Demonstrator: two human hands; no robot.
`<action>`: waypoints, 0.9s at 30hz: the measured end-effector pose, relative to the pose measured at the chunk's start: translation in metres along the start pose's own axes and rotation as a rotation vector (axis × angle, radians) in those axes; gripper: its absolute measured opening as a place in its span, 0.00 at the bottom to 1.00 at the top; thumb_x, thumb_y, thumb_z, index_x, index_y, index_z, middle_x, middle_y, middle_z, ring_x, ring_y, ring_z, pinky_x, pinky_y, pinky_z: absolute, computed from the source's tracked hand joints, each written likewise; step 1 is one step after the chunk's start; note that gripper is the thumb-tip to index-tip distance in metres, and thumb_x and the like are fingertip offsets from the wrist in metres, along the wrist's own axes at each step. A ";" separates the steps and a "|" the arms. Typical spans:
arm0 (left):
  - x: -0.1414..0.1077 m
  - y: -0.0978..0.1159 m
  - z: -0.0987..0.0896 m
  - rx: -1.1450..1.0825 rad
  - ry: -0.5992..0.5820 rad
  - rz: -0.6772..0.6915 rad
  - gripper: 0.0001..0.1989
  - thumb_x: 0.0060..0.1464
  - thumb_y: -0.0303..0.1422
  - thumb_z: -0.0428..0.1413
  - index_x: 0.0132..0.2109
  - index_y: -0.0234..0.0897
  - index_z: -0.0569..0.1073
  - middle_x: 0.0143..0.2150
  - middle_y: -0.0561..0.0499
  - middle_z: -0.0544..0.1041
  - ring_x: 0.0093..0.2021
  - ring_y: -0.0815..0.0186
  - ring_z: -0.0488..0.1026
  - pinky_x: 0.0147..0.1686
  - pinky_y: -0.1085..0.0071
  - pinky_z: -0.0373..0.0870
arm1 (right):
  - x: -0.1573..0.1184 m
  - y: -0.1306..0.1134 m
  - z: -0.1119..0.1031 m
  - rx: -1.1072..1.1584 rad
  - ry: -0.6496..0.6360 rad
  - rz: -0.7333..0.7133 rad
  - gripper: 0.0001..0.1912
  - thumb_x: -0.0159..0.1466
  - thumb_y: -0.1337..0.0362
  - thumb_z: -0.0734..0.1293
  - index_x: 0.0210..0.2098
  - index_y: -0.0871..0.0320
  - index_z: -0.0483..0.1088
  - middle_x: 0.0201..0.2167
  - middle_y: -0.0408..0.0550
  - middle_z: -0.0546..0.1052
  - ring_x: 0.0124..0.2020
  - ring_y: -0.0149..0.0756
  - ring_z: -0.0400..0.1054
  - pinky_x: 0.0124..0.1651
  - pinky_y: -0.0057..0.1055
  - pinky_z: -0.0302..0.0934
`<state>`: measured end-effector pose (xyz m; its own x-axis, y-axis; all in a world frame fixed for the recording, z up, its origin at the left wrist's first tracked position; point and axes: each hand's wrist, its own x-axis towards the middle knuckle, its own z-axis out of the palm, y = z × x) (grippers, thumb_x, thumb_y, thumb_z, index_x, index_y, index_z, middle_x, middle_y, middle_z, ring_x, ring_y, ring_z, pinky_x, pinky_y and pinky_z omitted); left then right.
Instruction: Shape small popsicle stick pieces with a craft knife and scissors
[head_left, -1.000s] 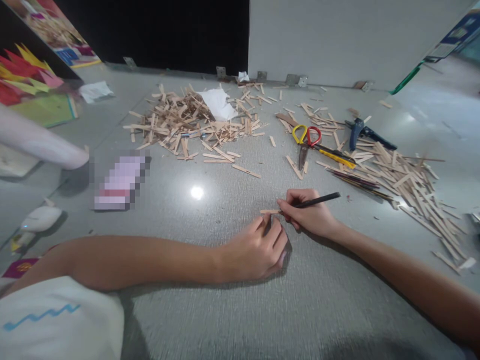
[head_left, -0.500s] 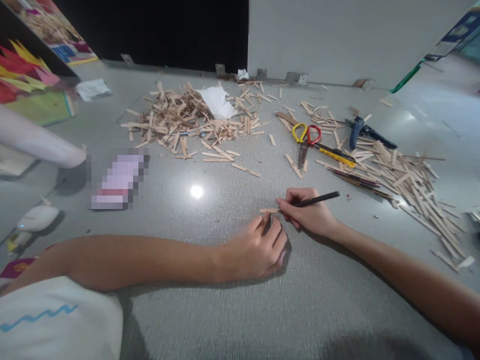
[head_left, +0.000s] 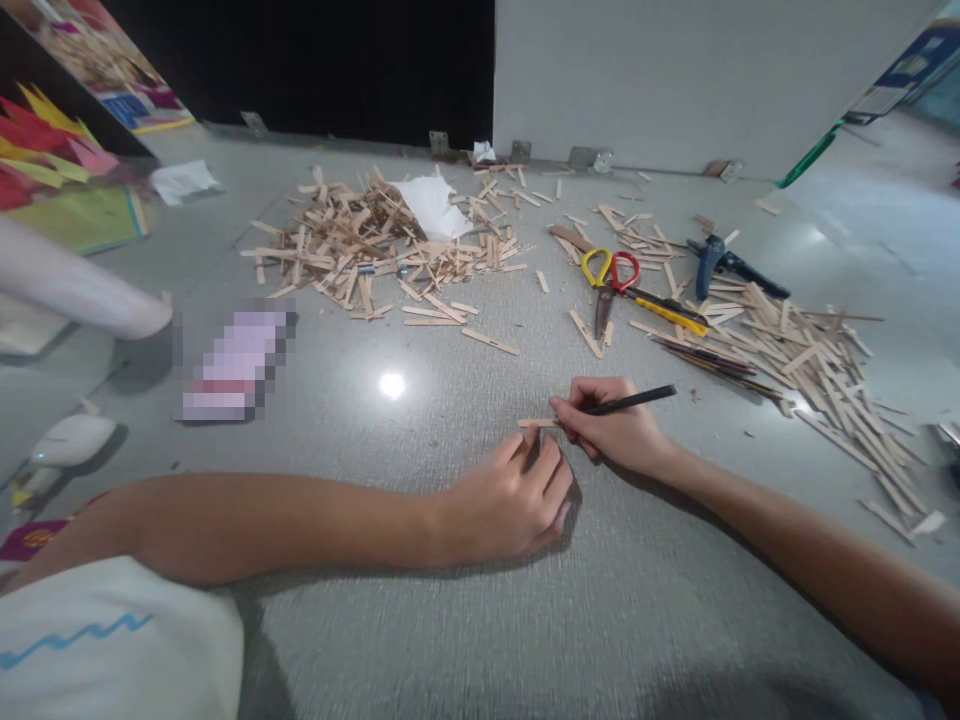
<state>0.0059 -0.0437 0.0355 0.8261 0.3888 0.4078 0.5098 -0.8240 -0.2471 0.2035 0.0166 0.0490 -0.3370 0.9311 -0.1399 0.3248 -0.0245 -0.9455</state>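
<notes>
A short flat wooden craft stick (head_left: pixel 534 423) lies on the grey table in front of me. The curled fingers of my left hand (head_left: pixel 517 495) press its near edge against the tabletop. Pinched between the fingers of my right hand (head_left: pixel 611 425) is a slim black pen (head_left: pixel 637 399), tilted up to the right. Its tip is at the stick's right end, mostly hidden by my fingers. Beyond my right hand lie scissors (head_left: pixel 604 305) with one yellow and one red handle, next to a yellow-and-black cutter (head_left: pixel 667 312).
A heap of craft sticks (head_left: pixel 337 235) with white paper (head_left: pixel 433 207) lies at the back; more sticks (head_left: pixel 832 365) spread right, beside a dark blue tool (head_left: pixel 709 265). A blurred-out lilac object (head_left: pixel 240 360) and another person's arm (head_left: pixel 82 280) are left. Upright panels (head_left: pixel 675 80) close the back.
</notes>
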 end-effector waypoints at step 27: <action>-0.001 0.000 0.001 -0.002 0.014 0.012 0.22 0.70 0.39 0.50 0.49 0.22 0.80 0.46 0.32 0.83 0.49 0.47 0.79 0.49 0.58 0.70 | 0.001 0.000 -0.002 -0.013 -0.001 0.001 0.28 0.64 0.44 0.74 0.20 0.54 0.64 0.13 0.38 0.67 0.11 0.25 0.57 0.12 0.22 0.47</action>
<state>0.0058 -0.0436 0.0343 0.8285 0.3732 0.4176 0.4997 -0.8293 -0.2502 0.2047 0.0179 0.0494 -0.3379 0.9306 -0.1409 0.3362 -0.0205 -0.9416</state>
